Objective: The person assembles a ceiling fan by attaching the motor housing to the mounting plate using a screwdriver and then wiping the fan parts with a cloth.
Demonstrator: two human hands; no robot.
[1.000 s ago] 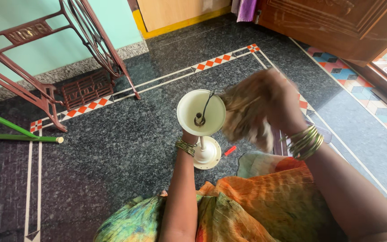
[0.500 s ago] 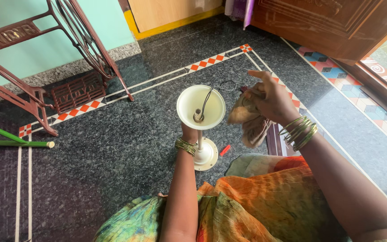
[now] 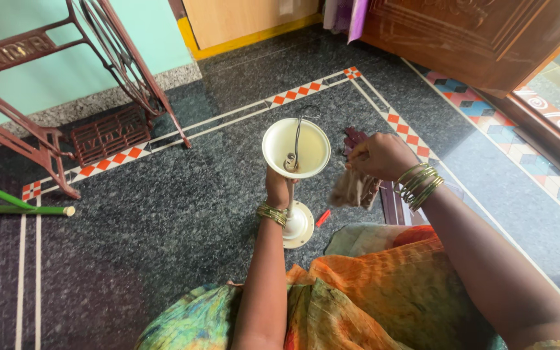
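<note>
Head view looks straight down at a seated person's 2 bare arms over a dark speckled stone floor (image 3: 163,214). Left hand (image 3: 279,189) is closed around the thin stem of a pale metal lamp stand (image 3: 295,146), holding it upright; the fingers wrap the stem just below the round upper dish, and a wire hook rises from the middle of that dish. The stand's round base (image 3: 301,223) sits low, just beside the left wrist, and whether it touches the floor cannot be told. Right hand (image 3: 378,155) hovers just right of the dish, fingers pinched shut on a crumpled brownish cloth (image 3: 352,189) that hangs down from the grip. The cloth is near the stem but apart from it. Gold bangles (image 3: 420,183) circle the right wrist, and a smaller set rings the left wrist.

Orange and green patterned fabric (image 3: 371,291) covers the lap beneath both forearms. A small red object (image 3: 323,218) lies on the floor just beside the base. Behind the right hand, a dark striped item (image 3: 393,204) lies flat on the floor. At the upper left stands a reddish cast-iron sewing machine frame (image 3: 108,71) with its treadle. A green stick (image 3: 17,209) lies at the left edge. A carved wooden door (image 3: 474,39) fills the upper right, and a border of red and white diamond tiles (image 3: 293,93) crosses the floor.
</note>
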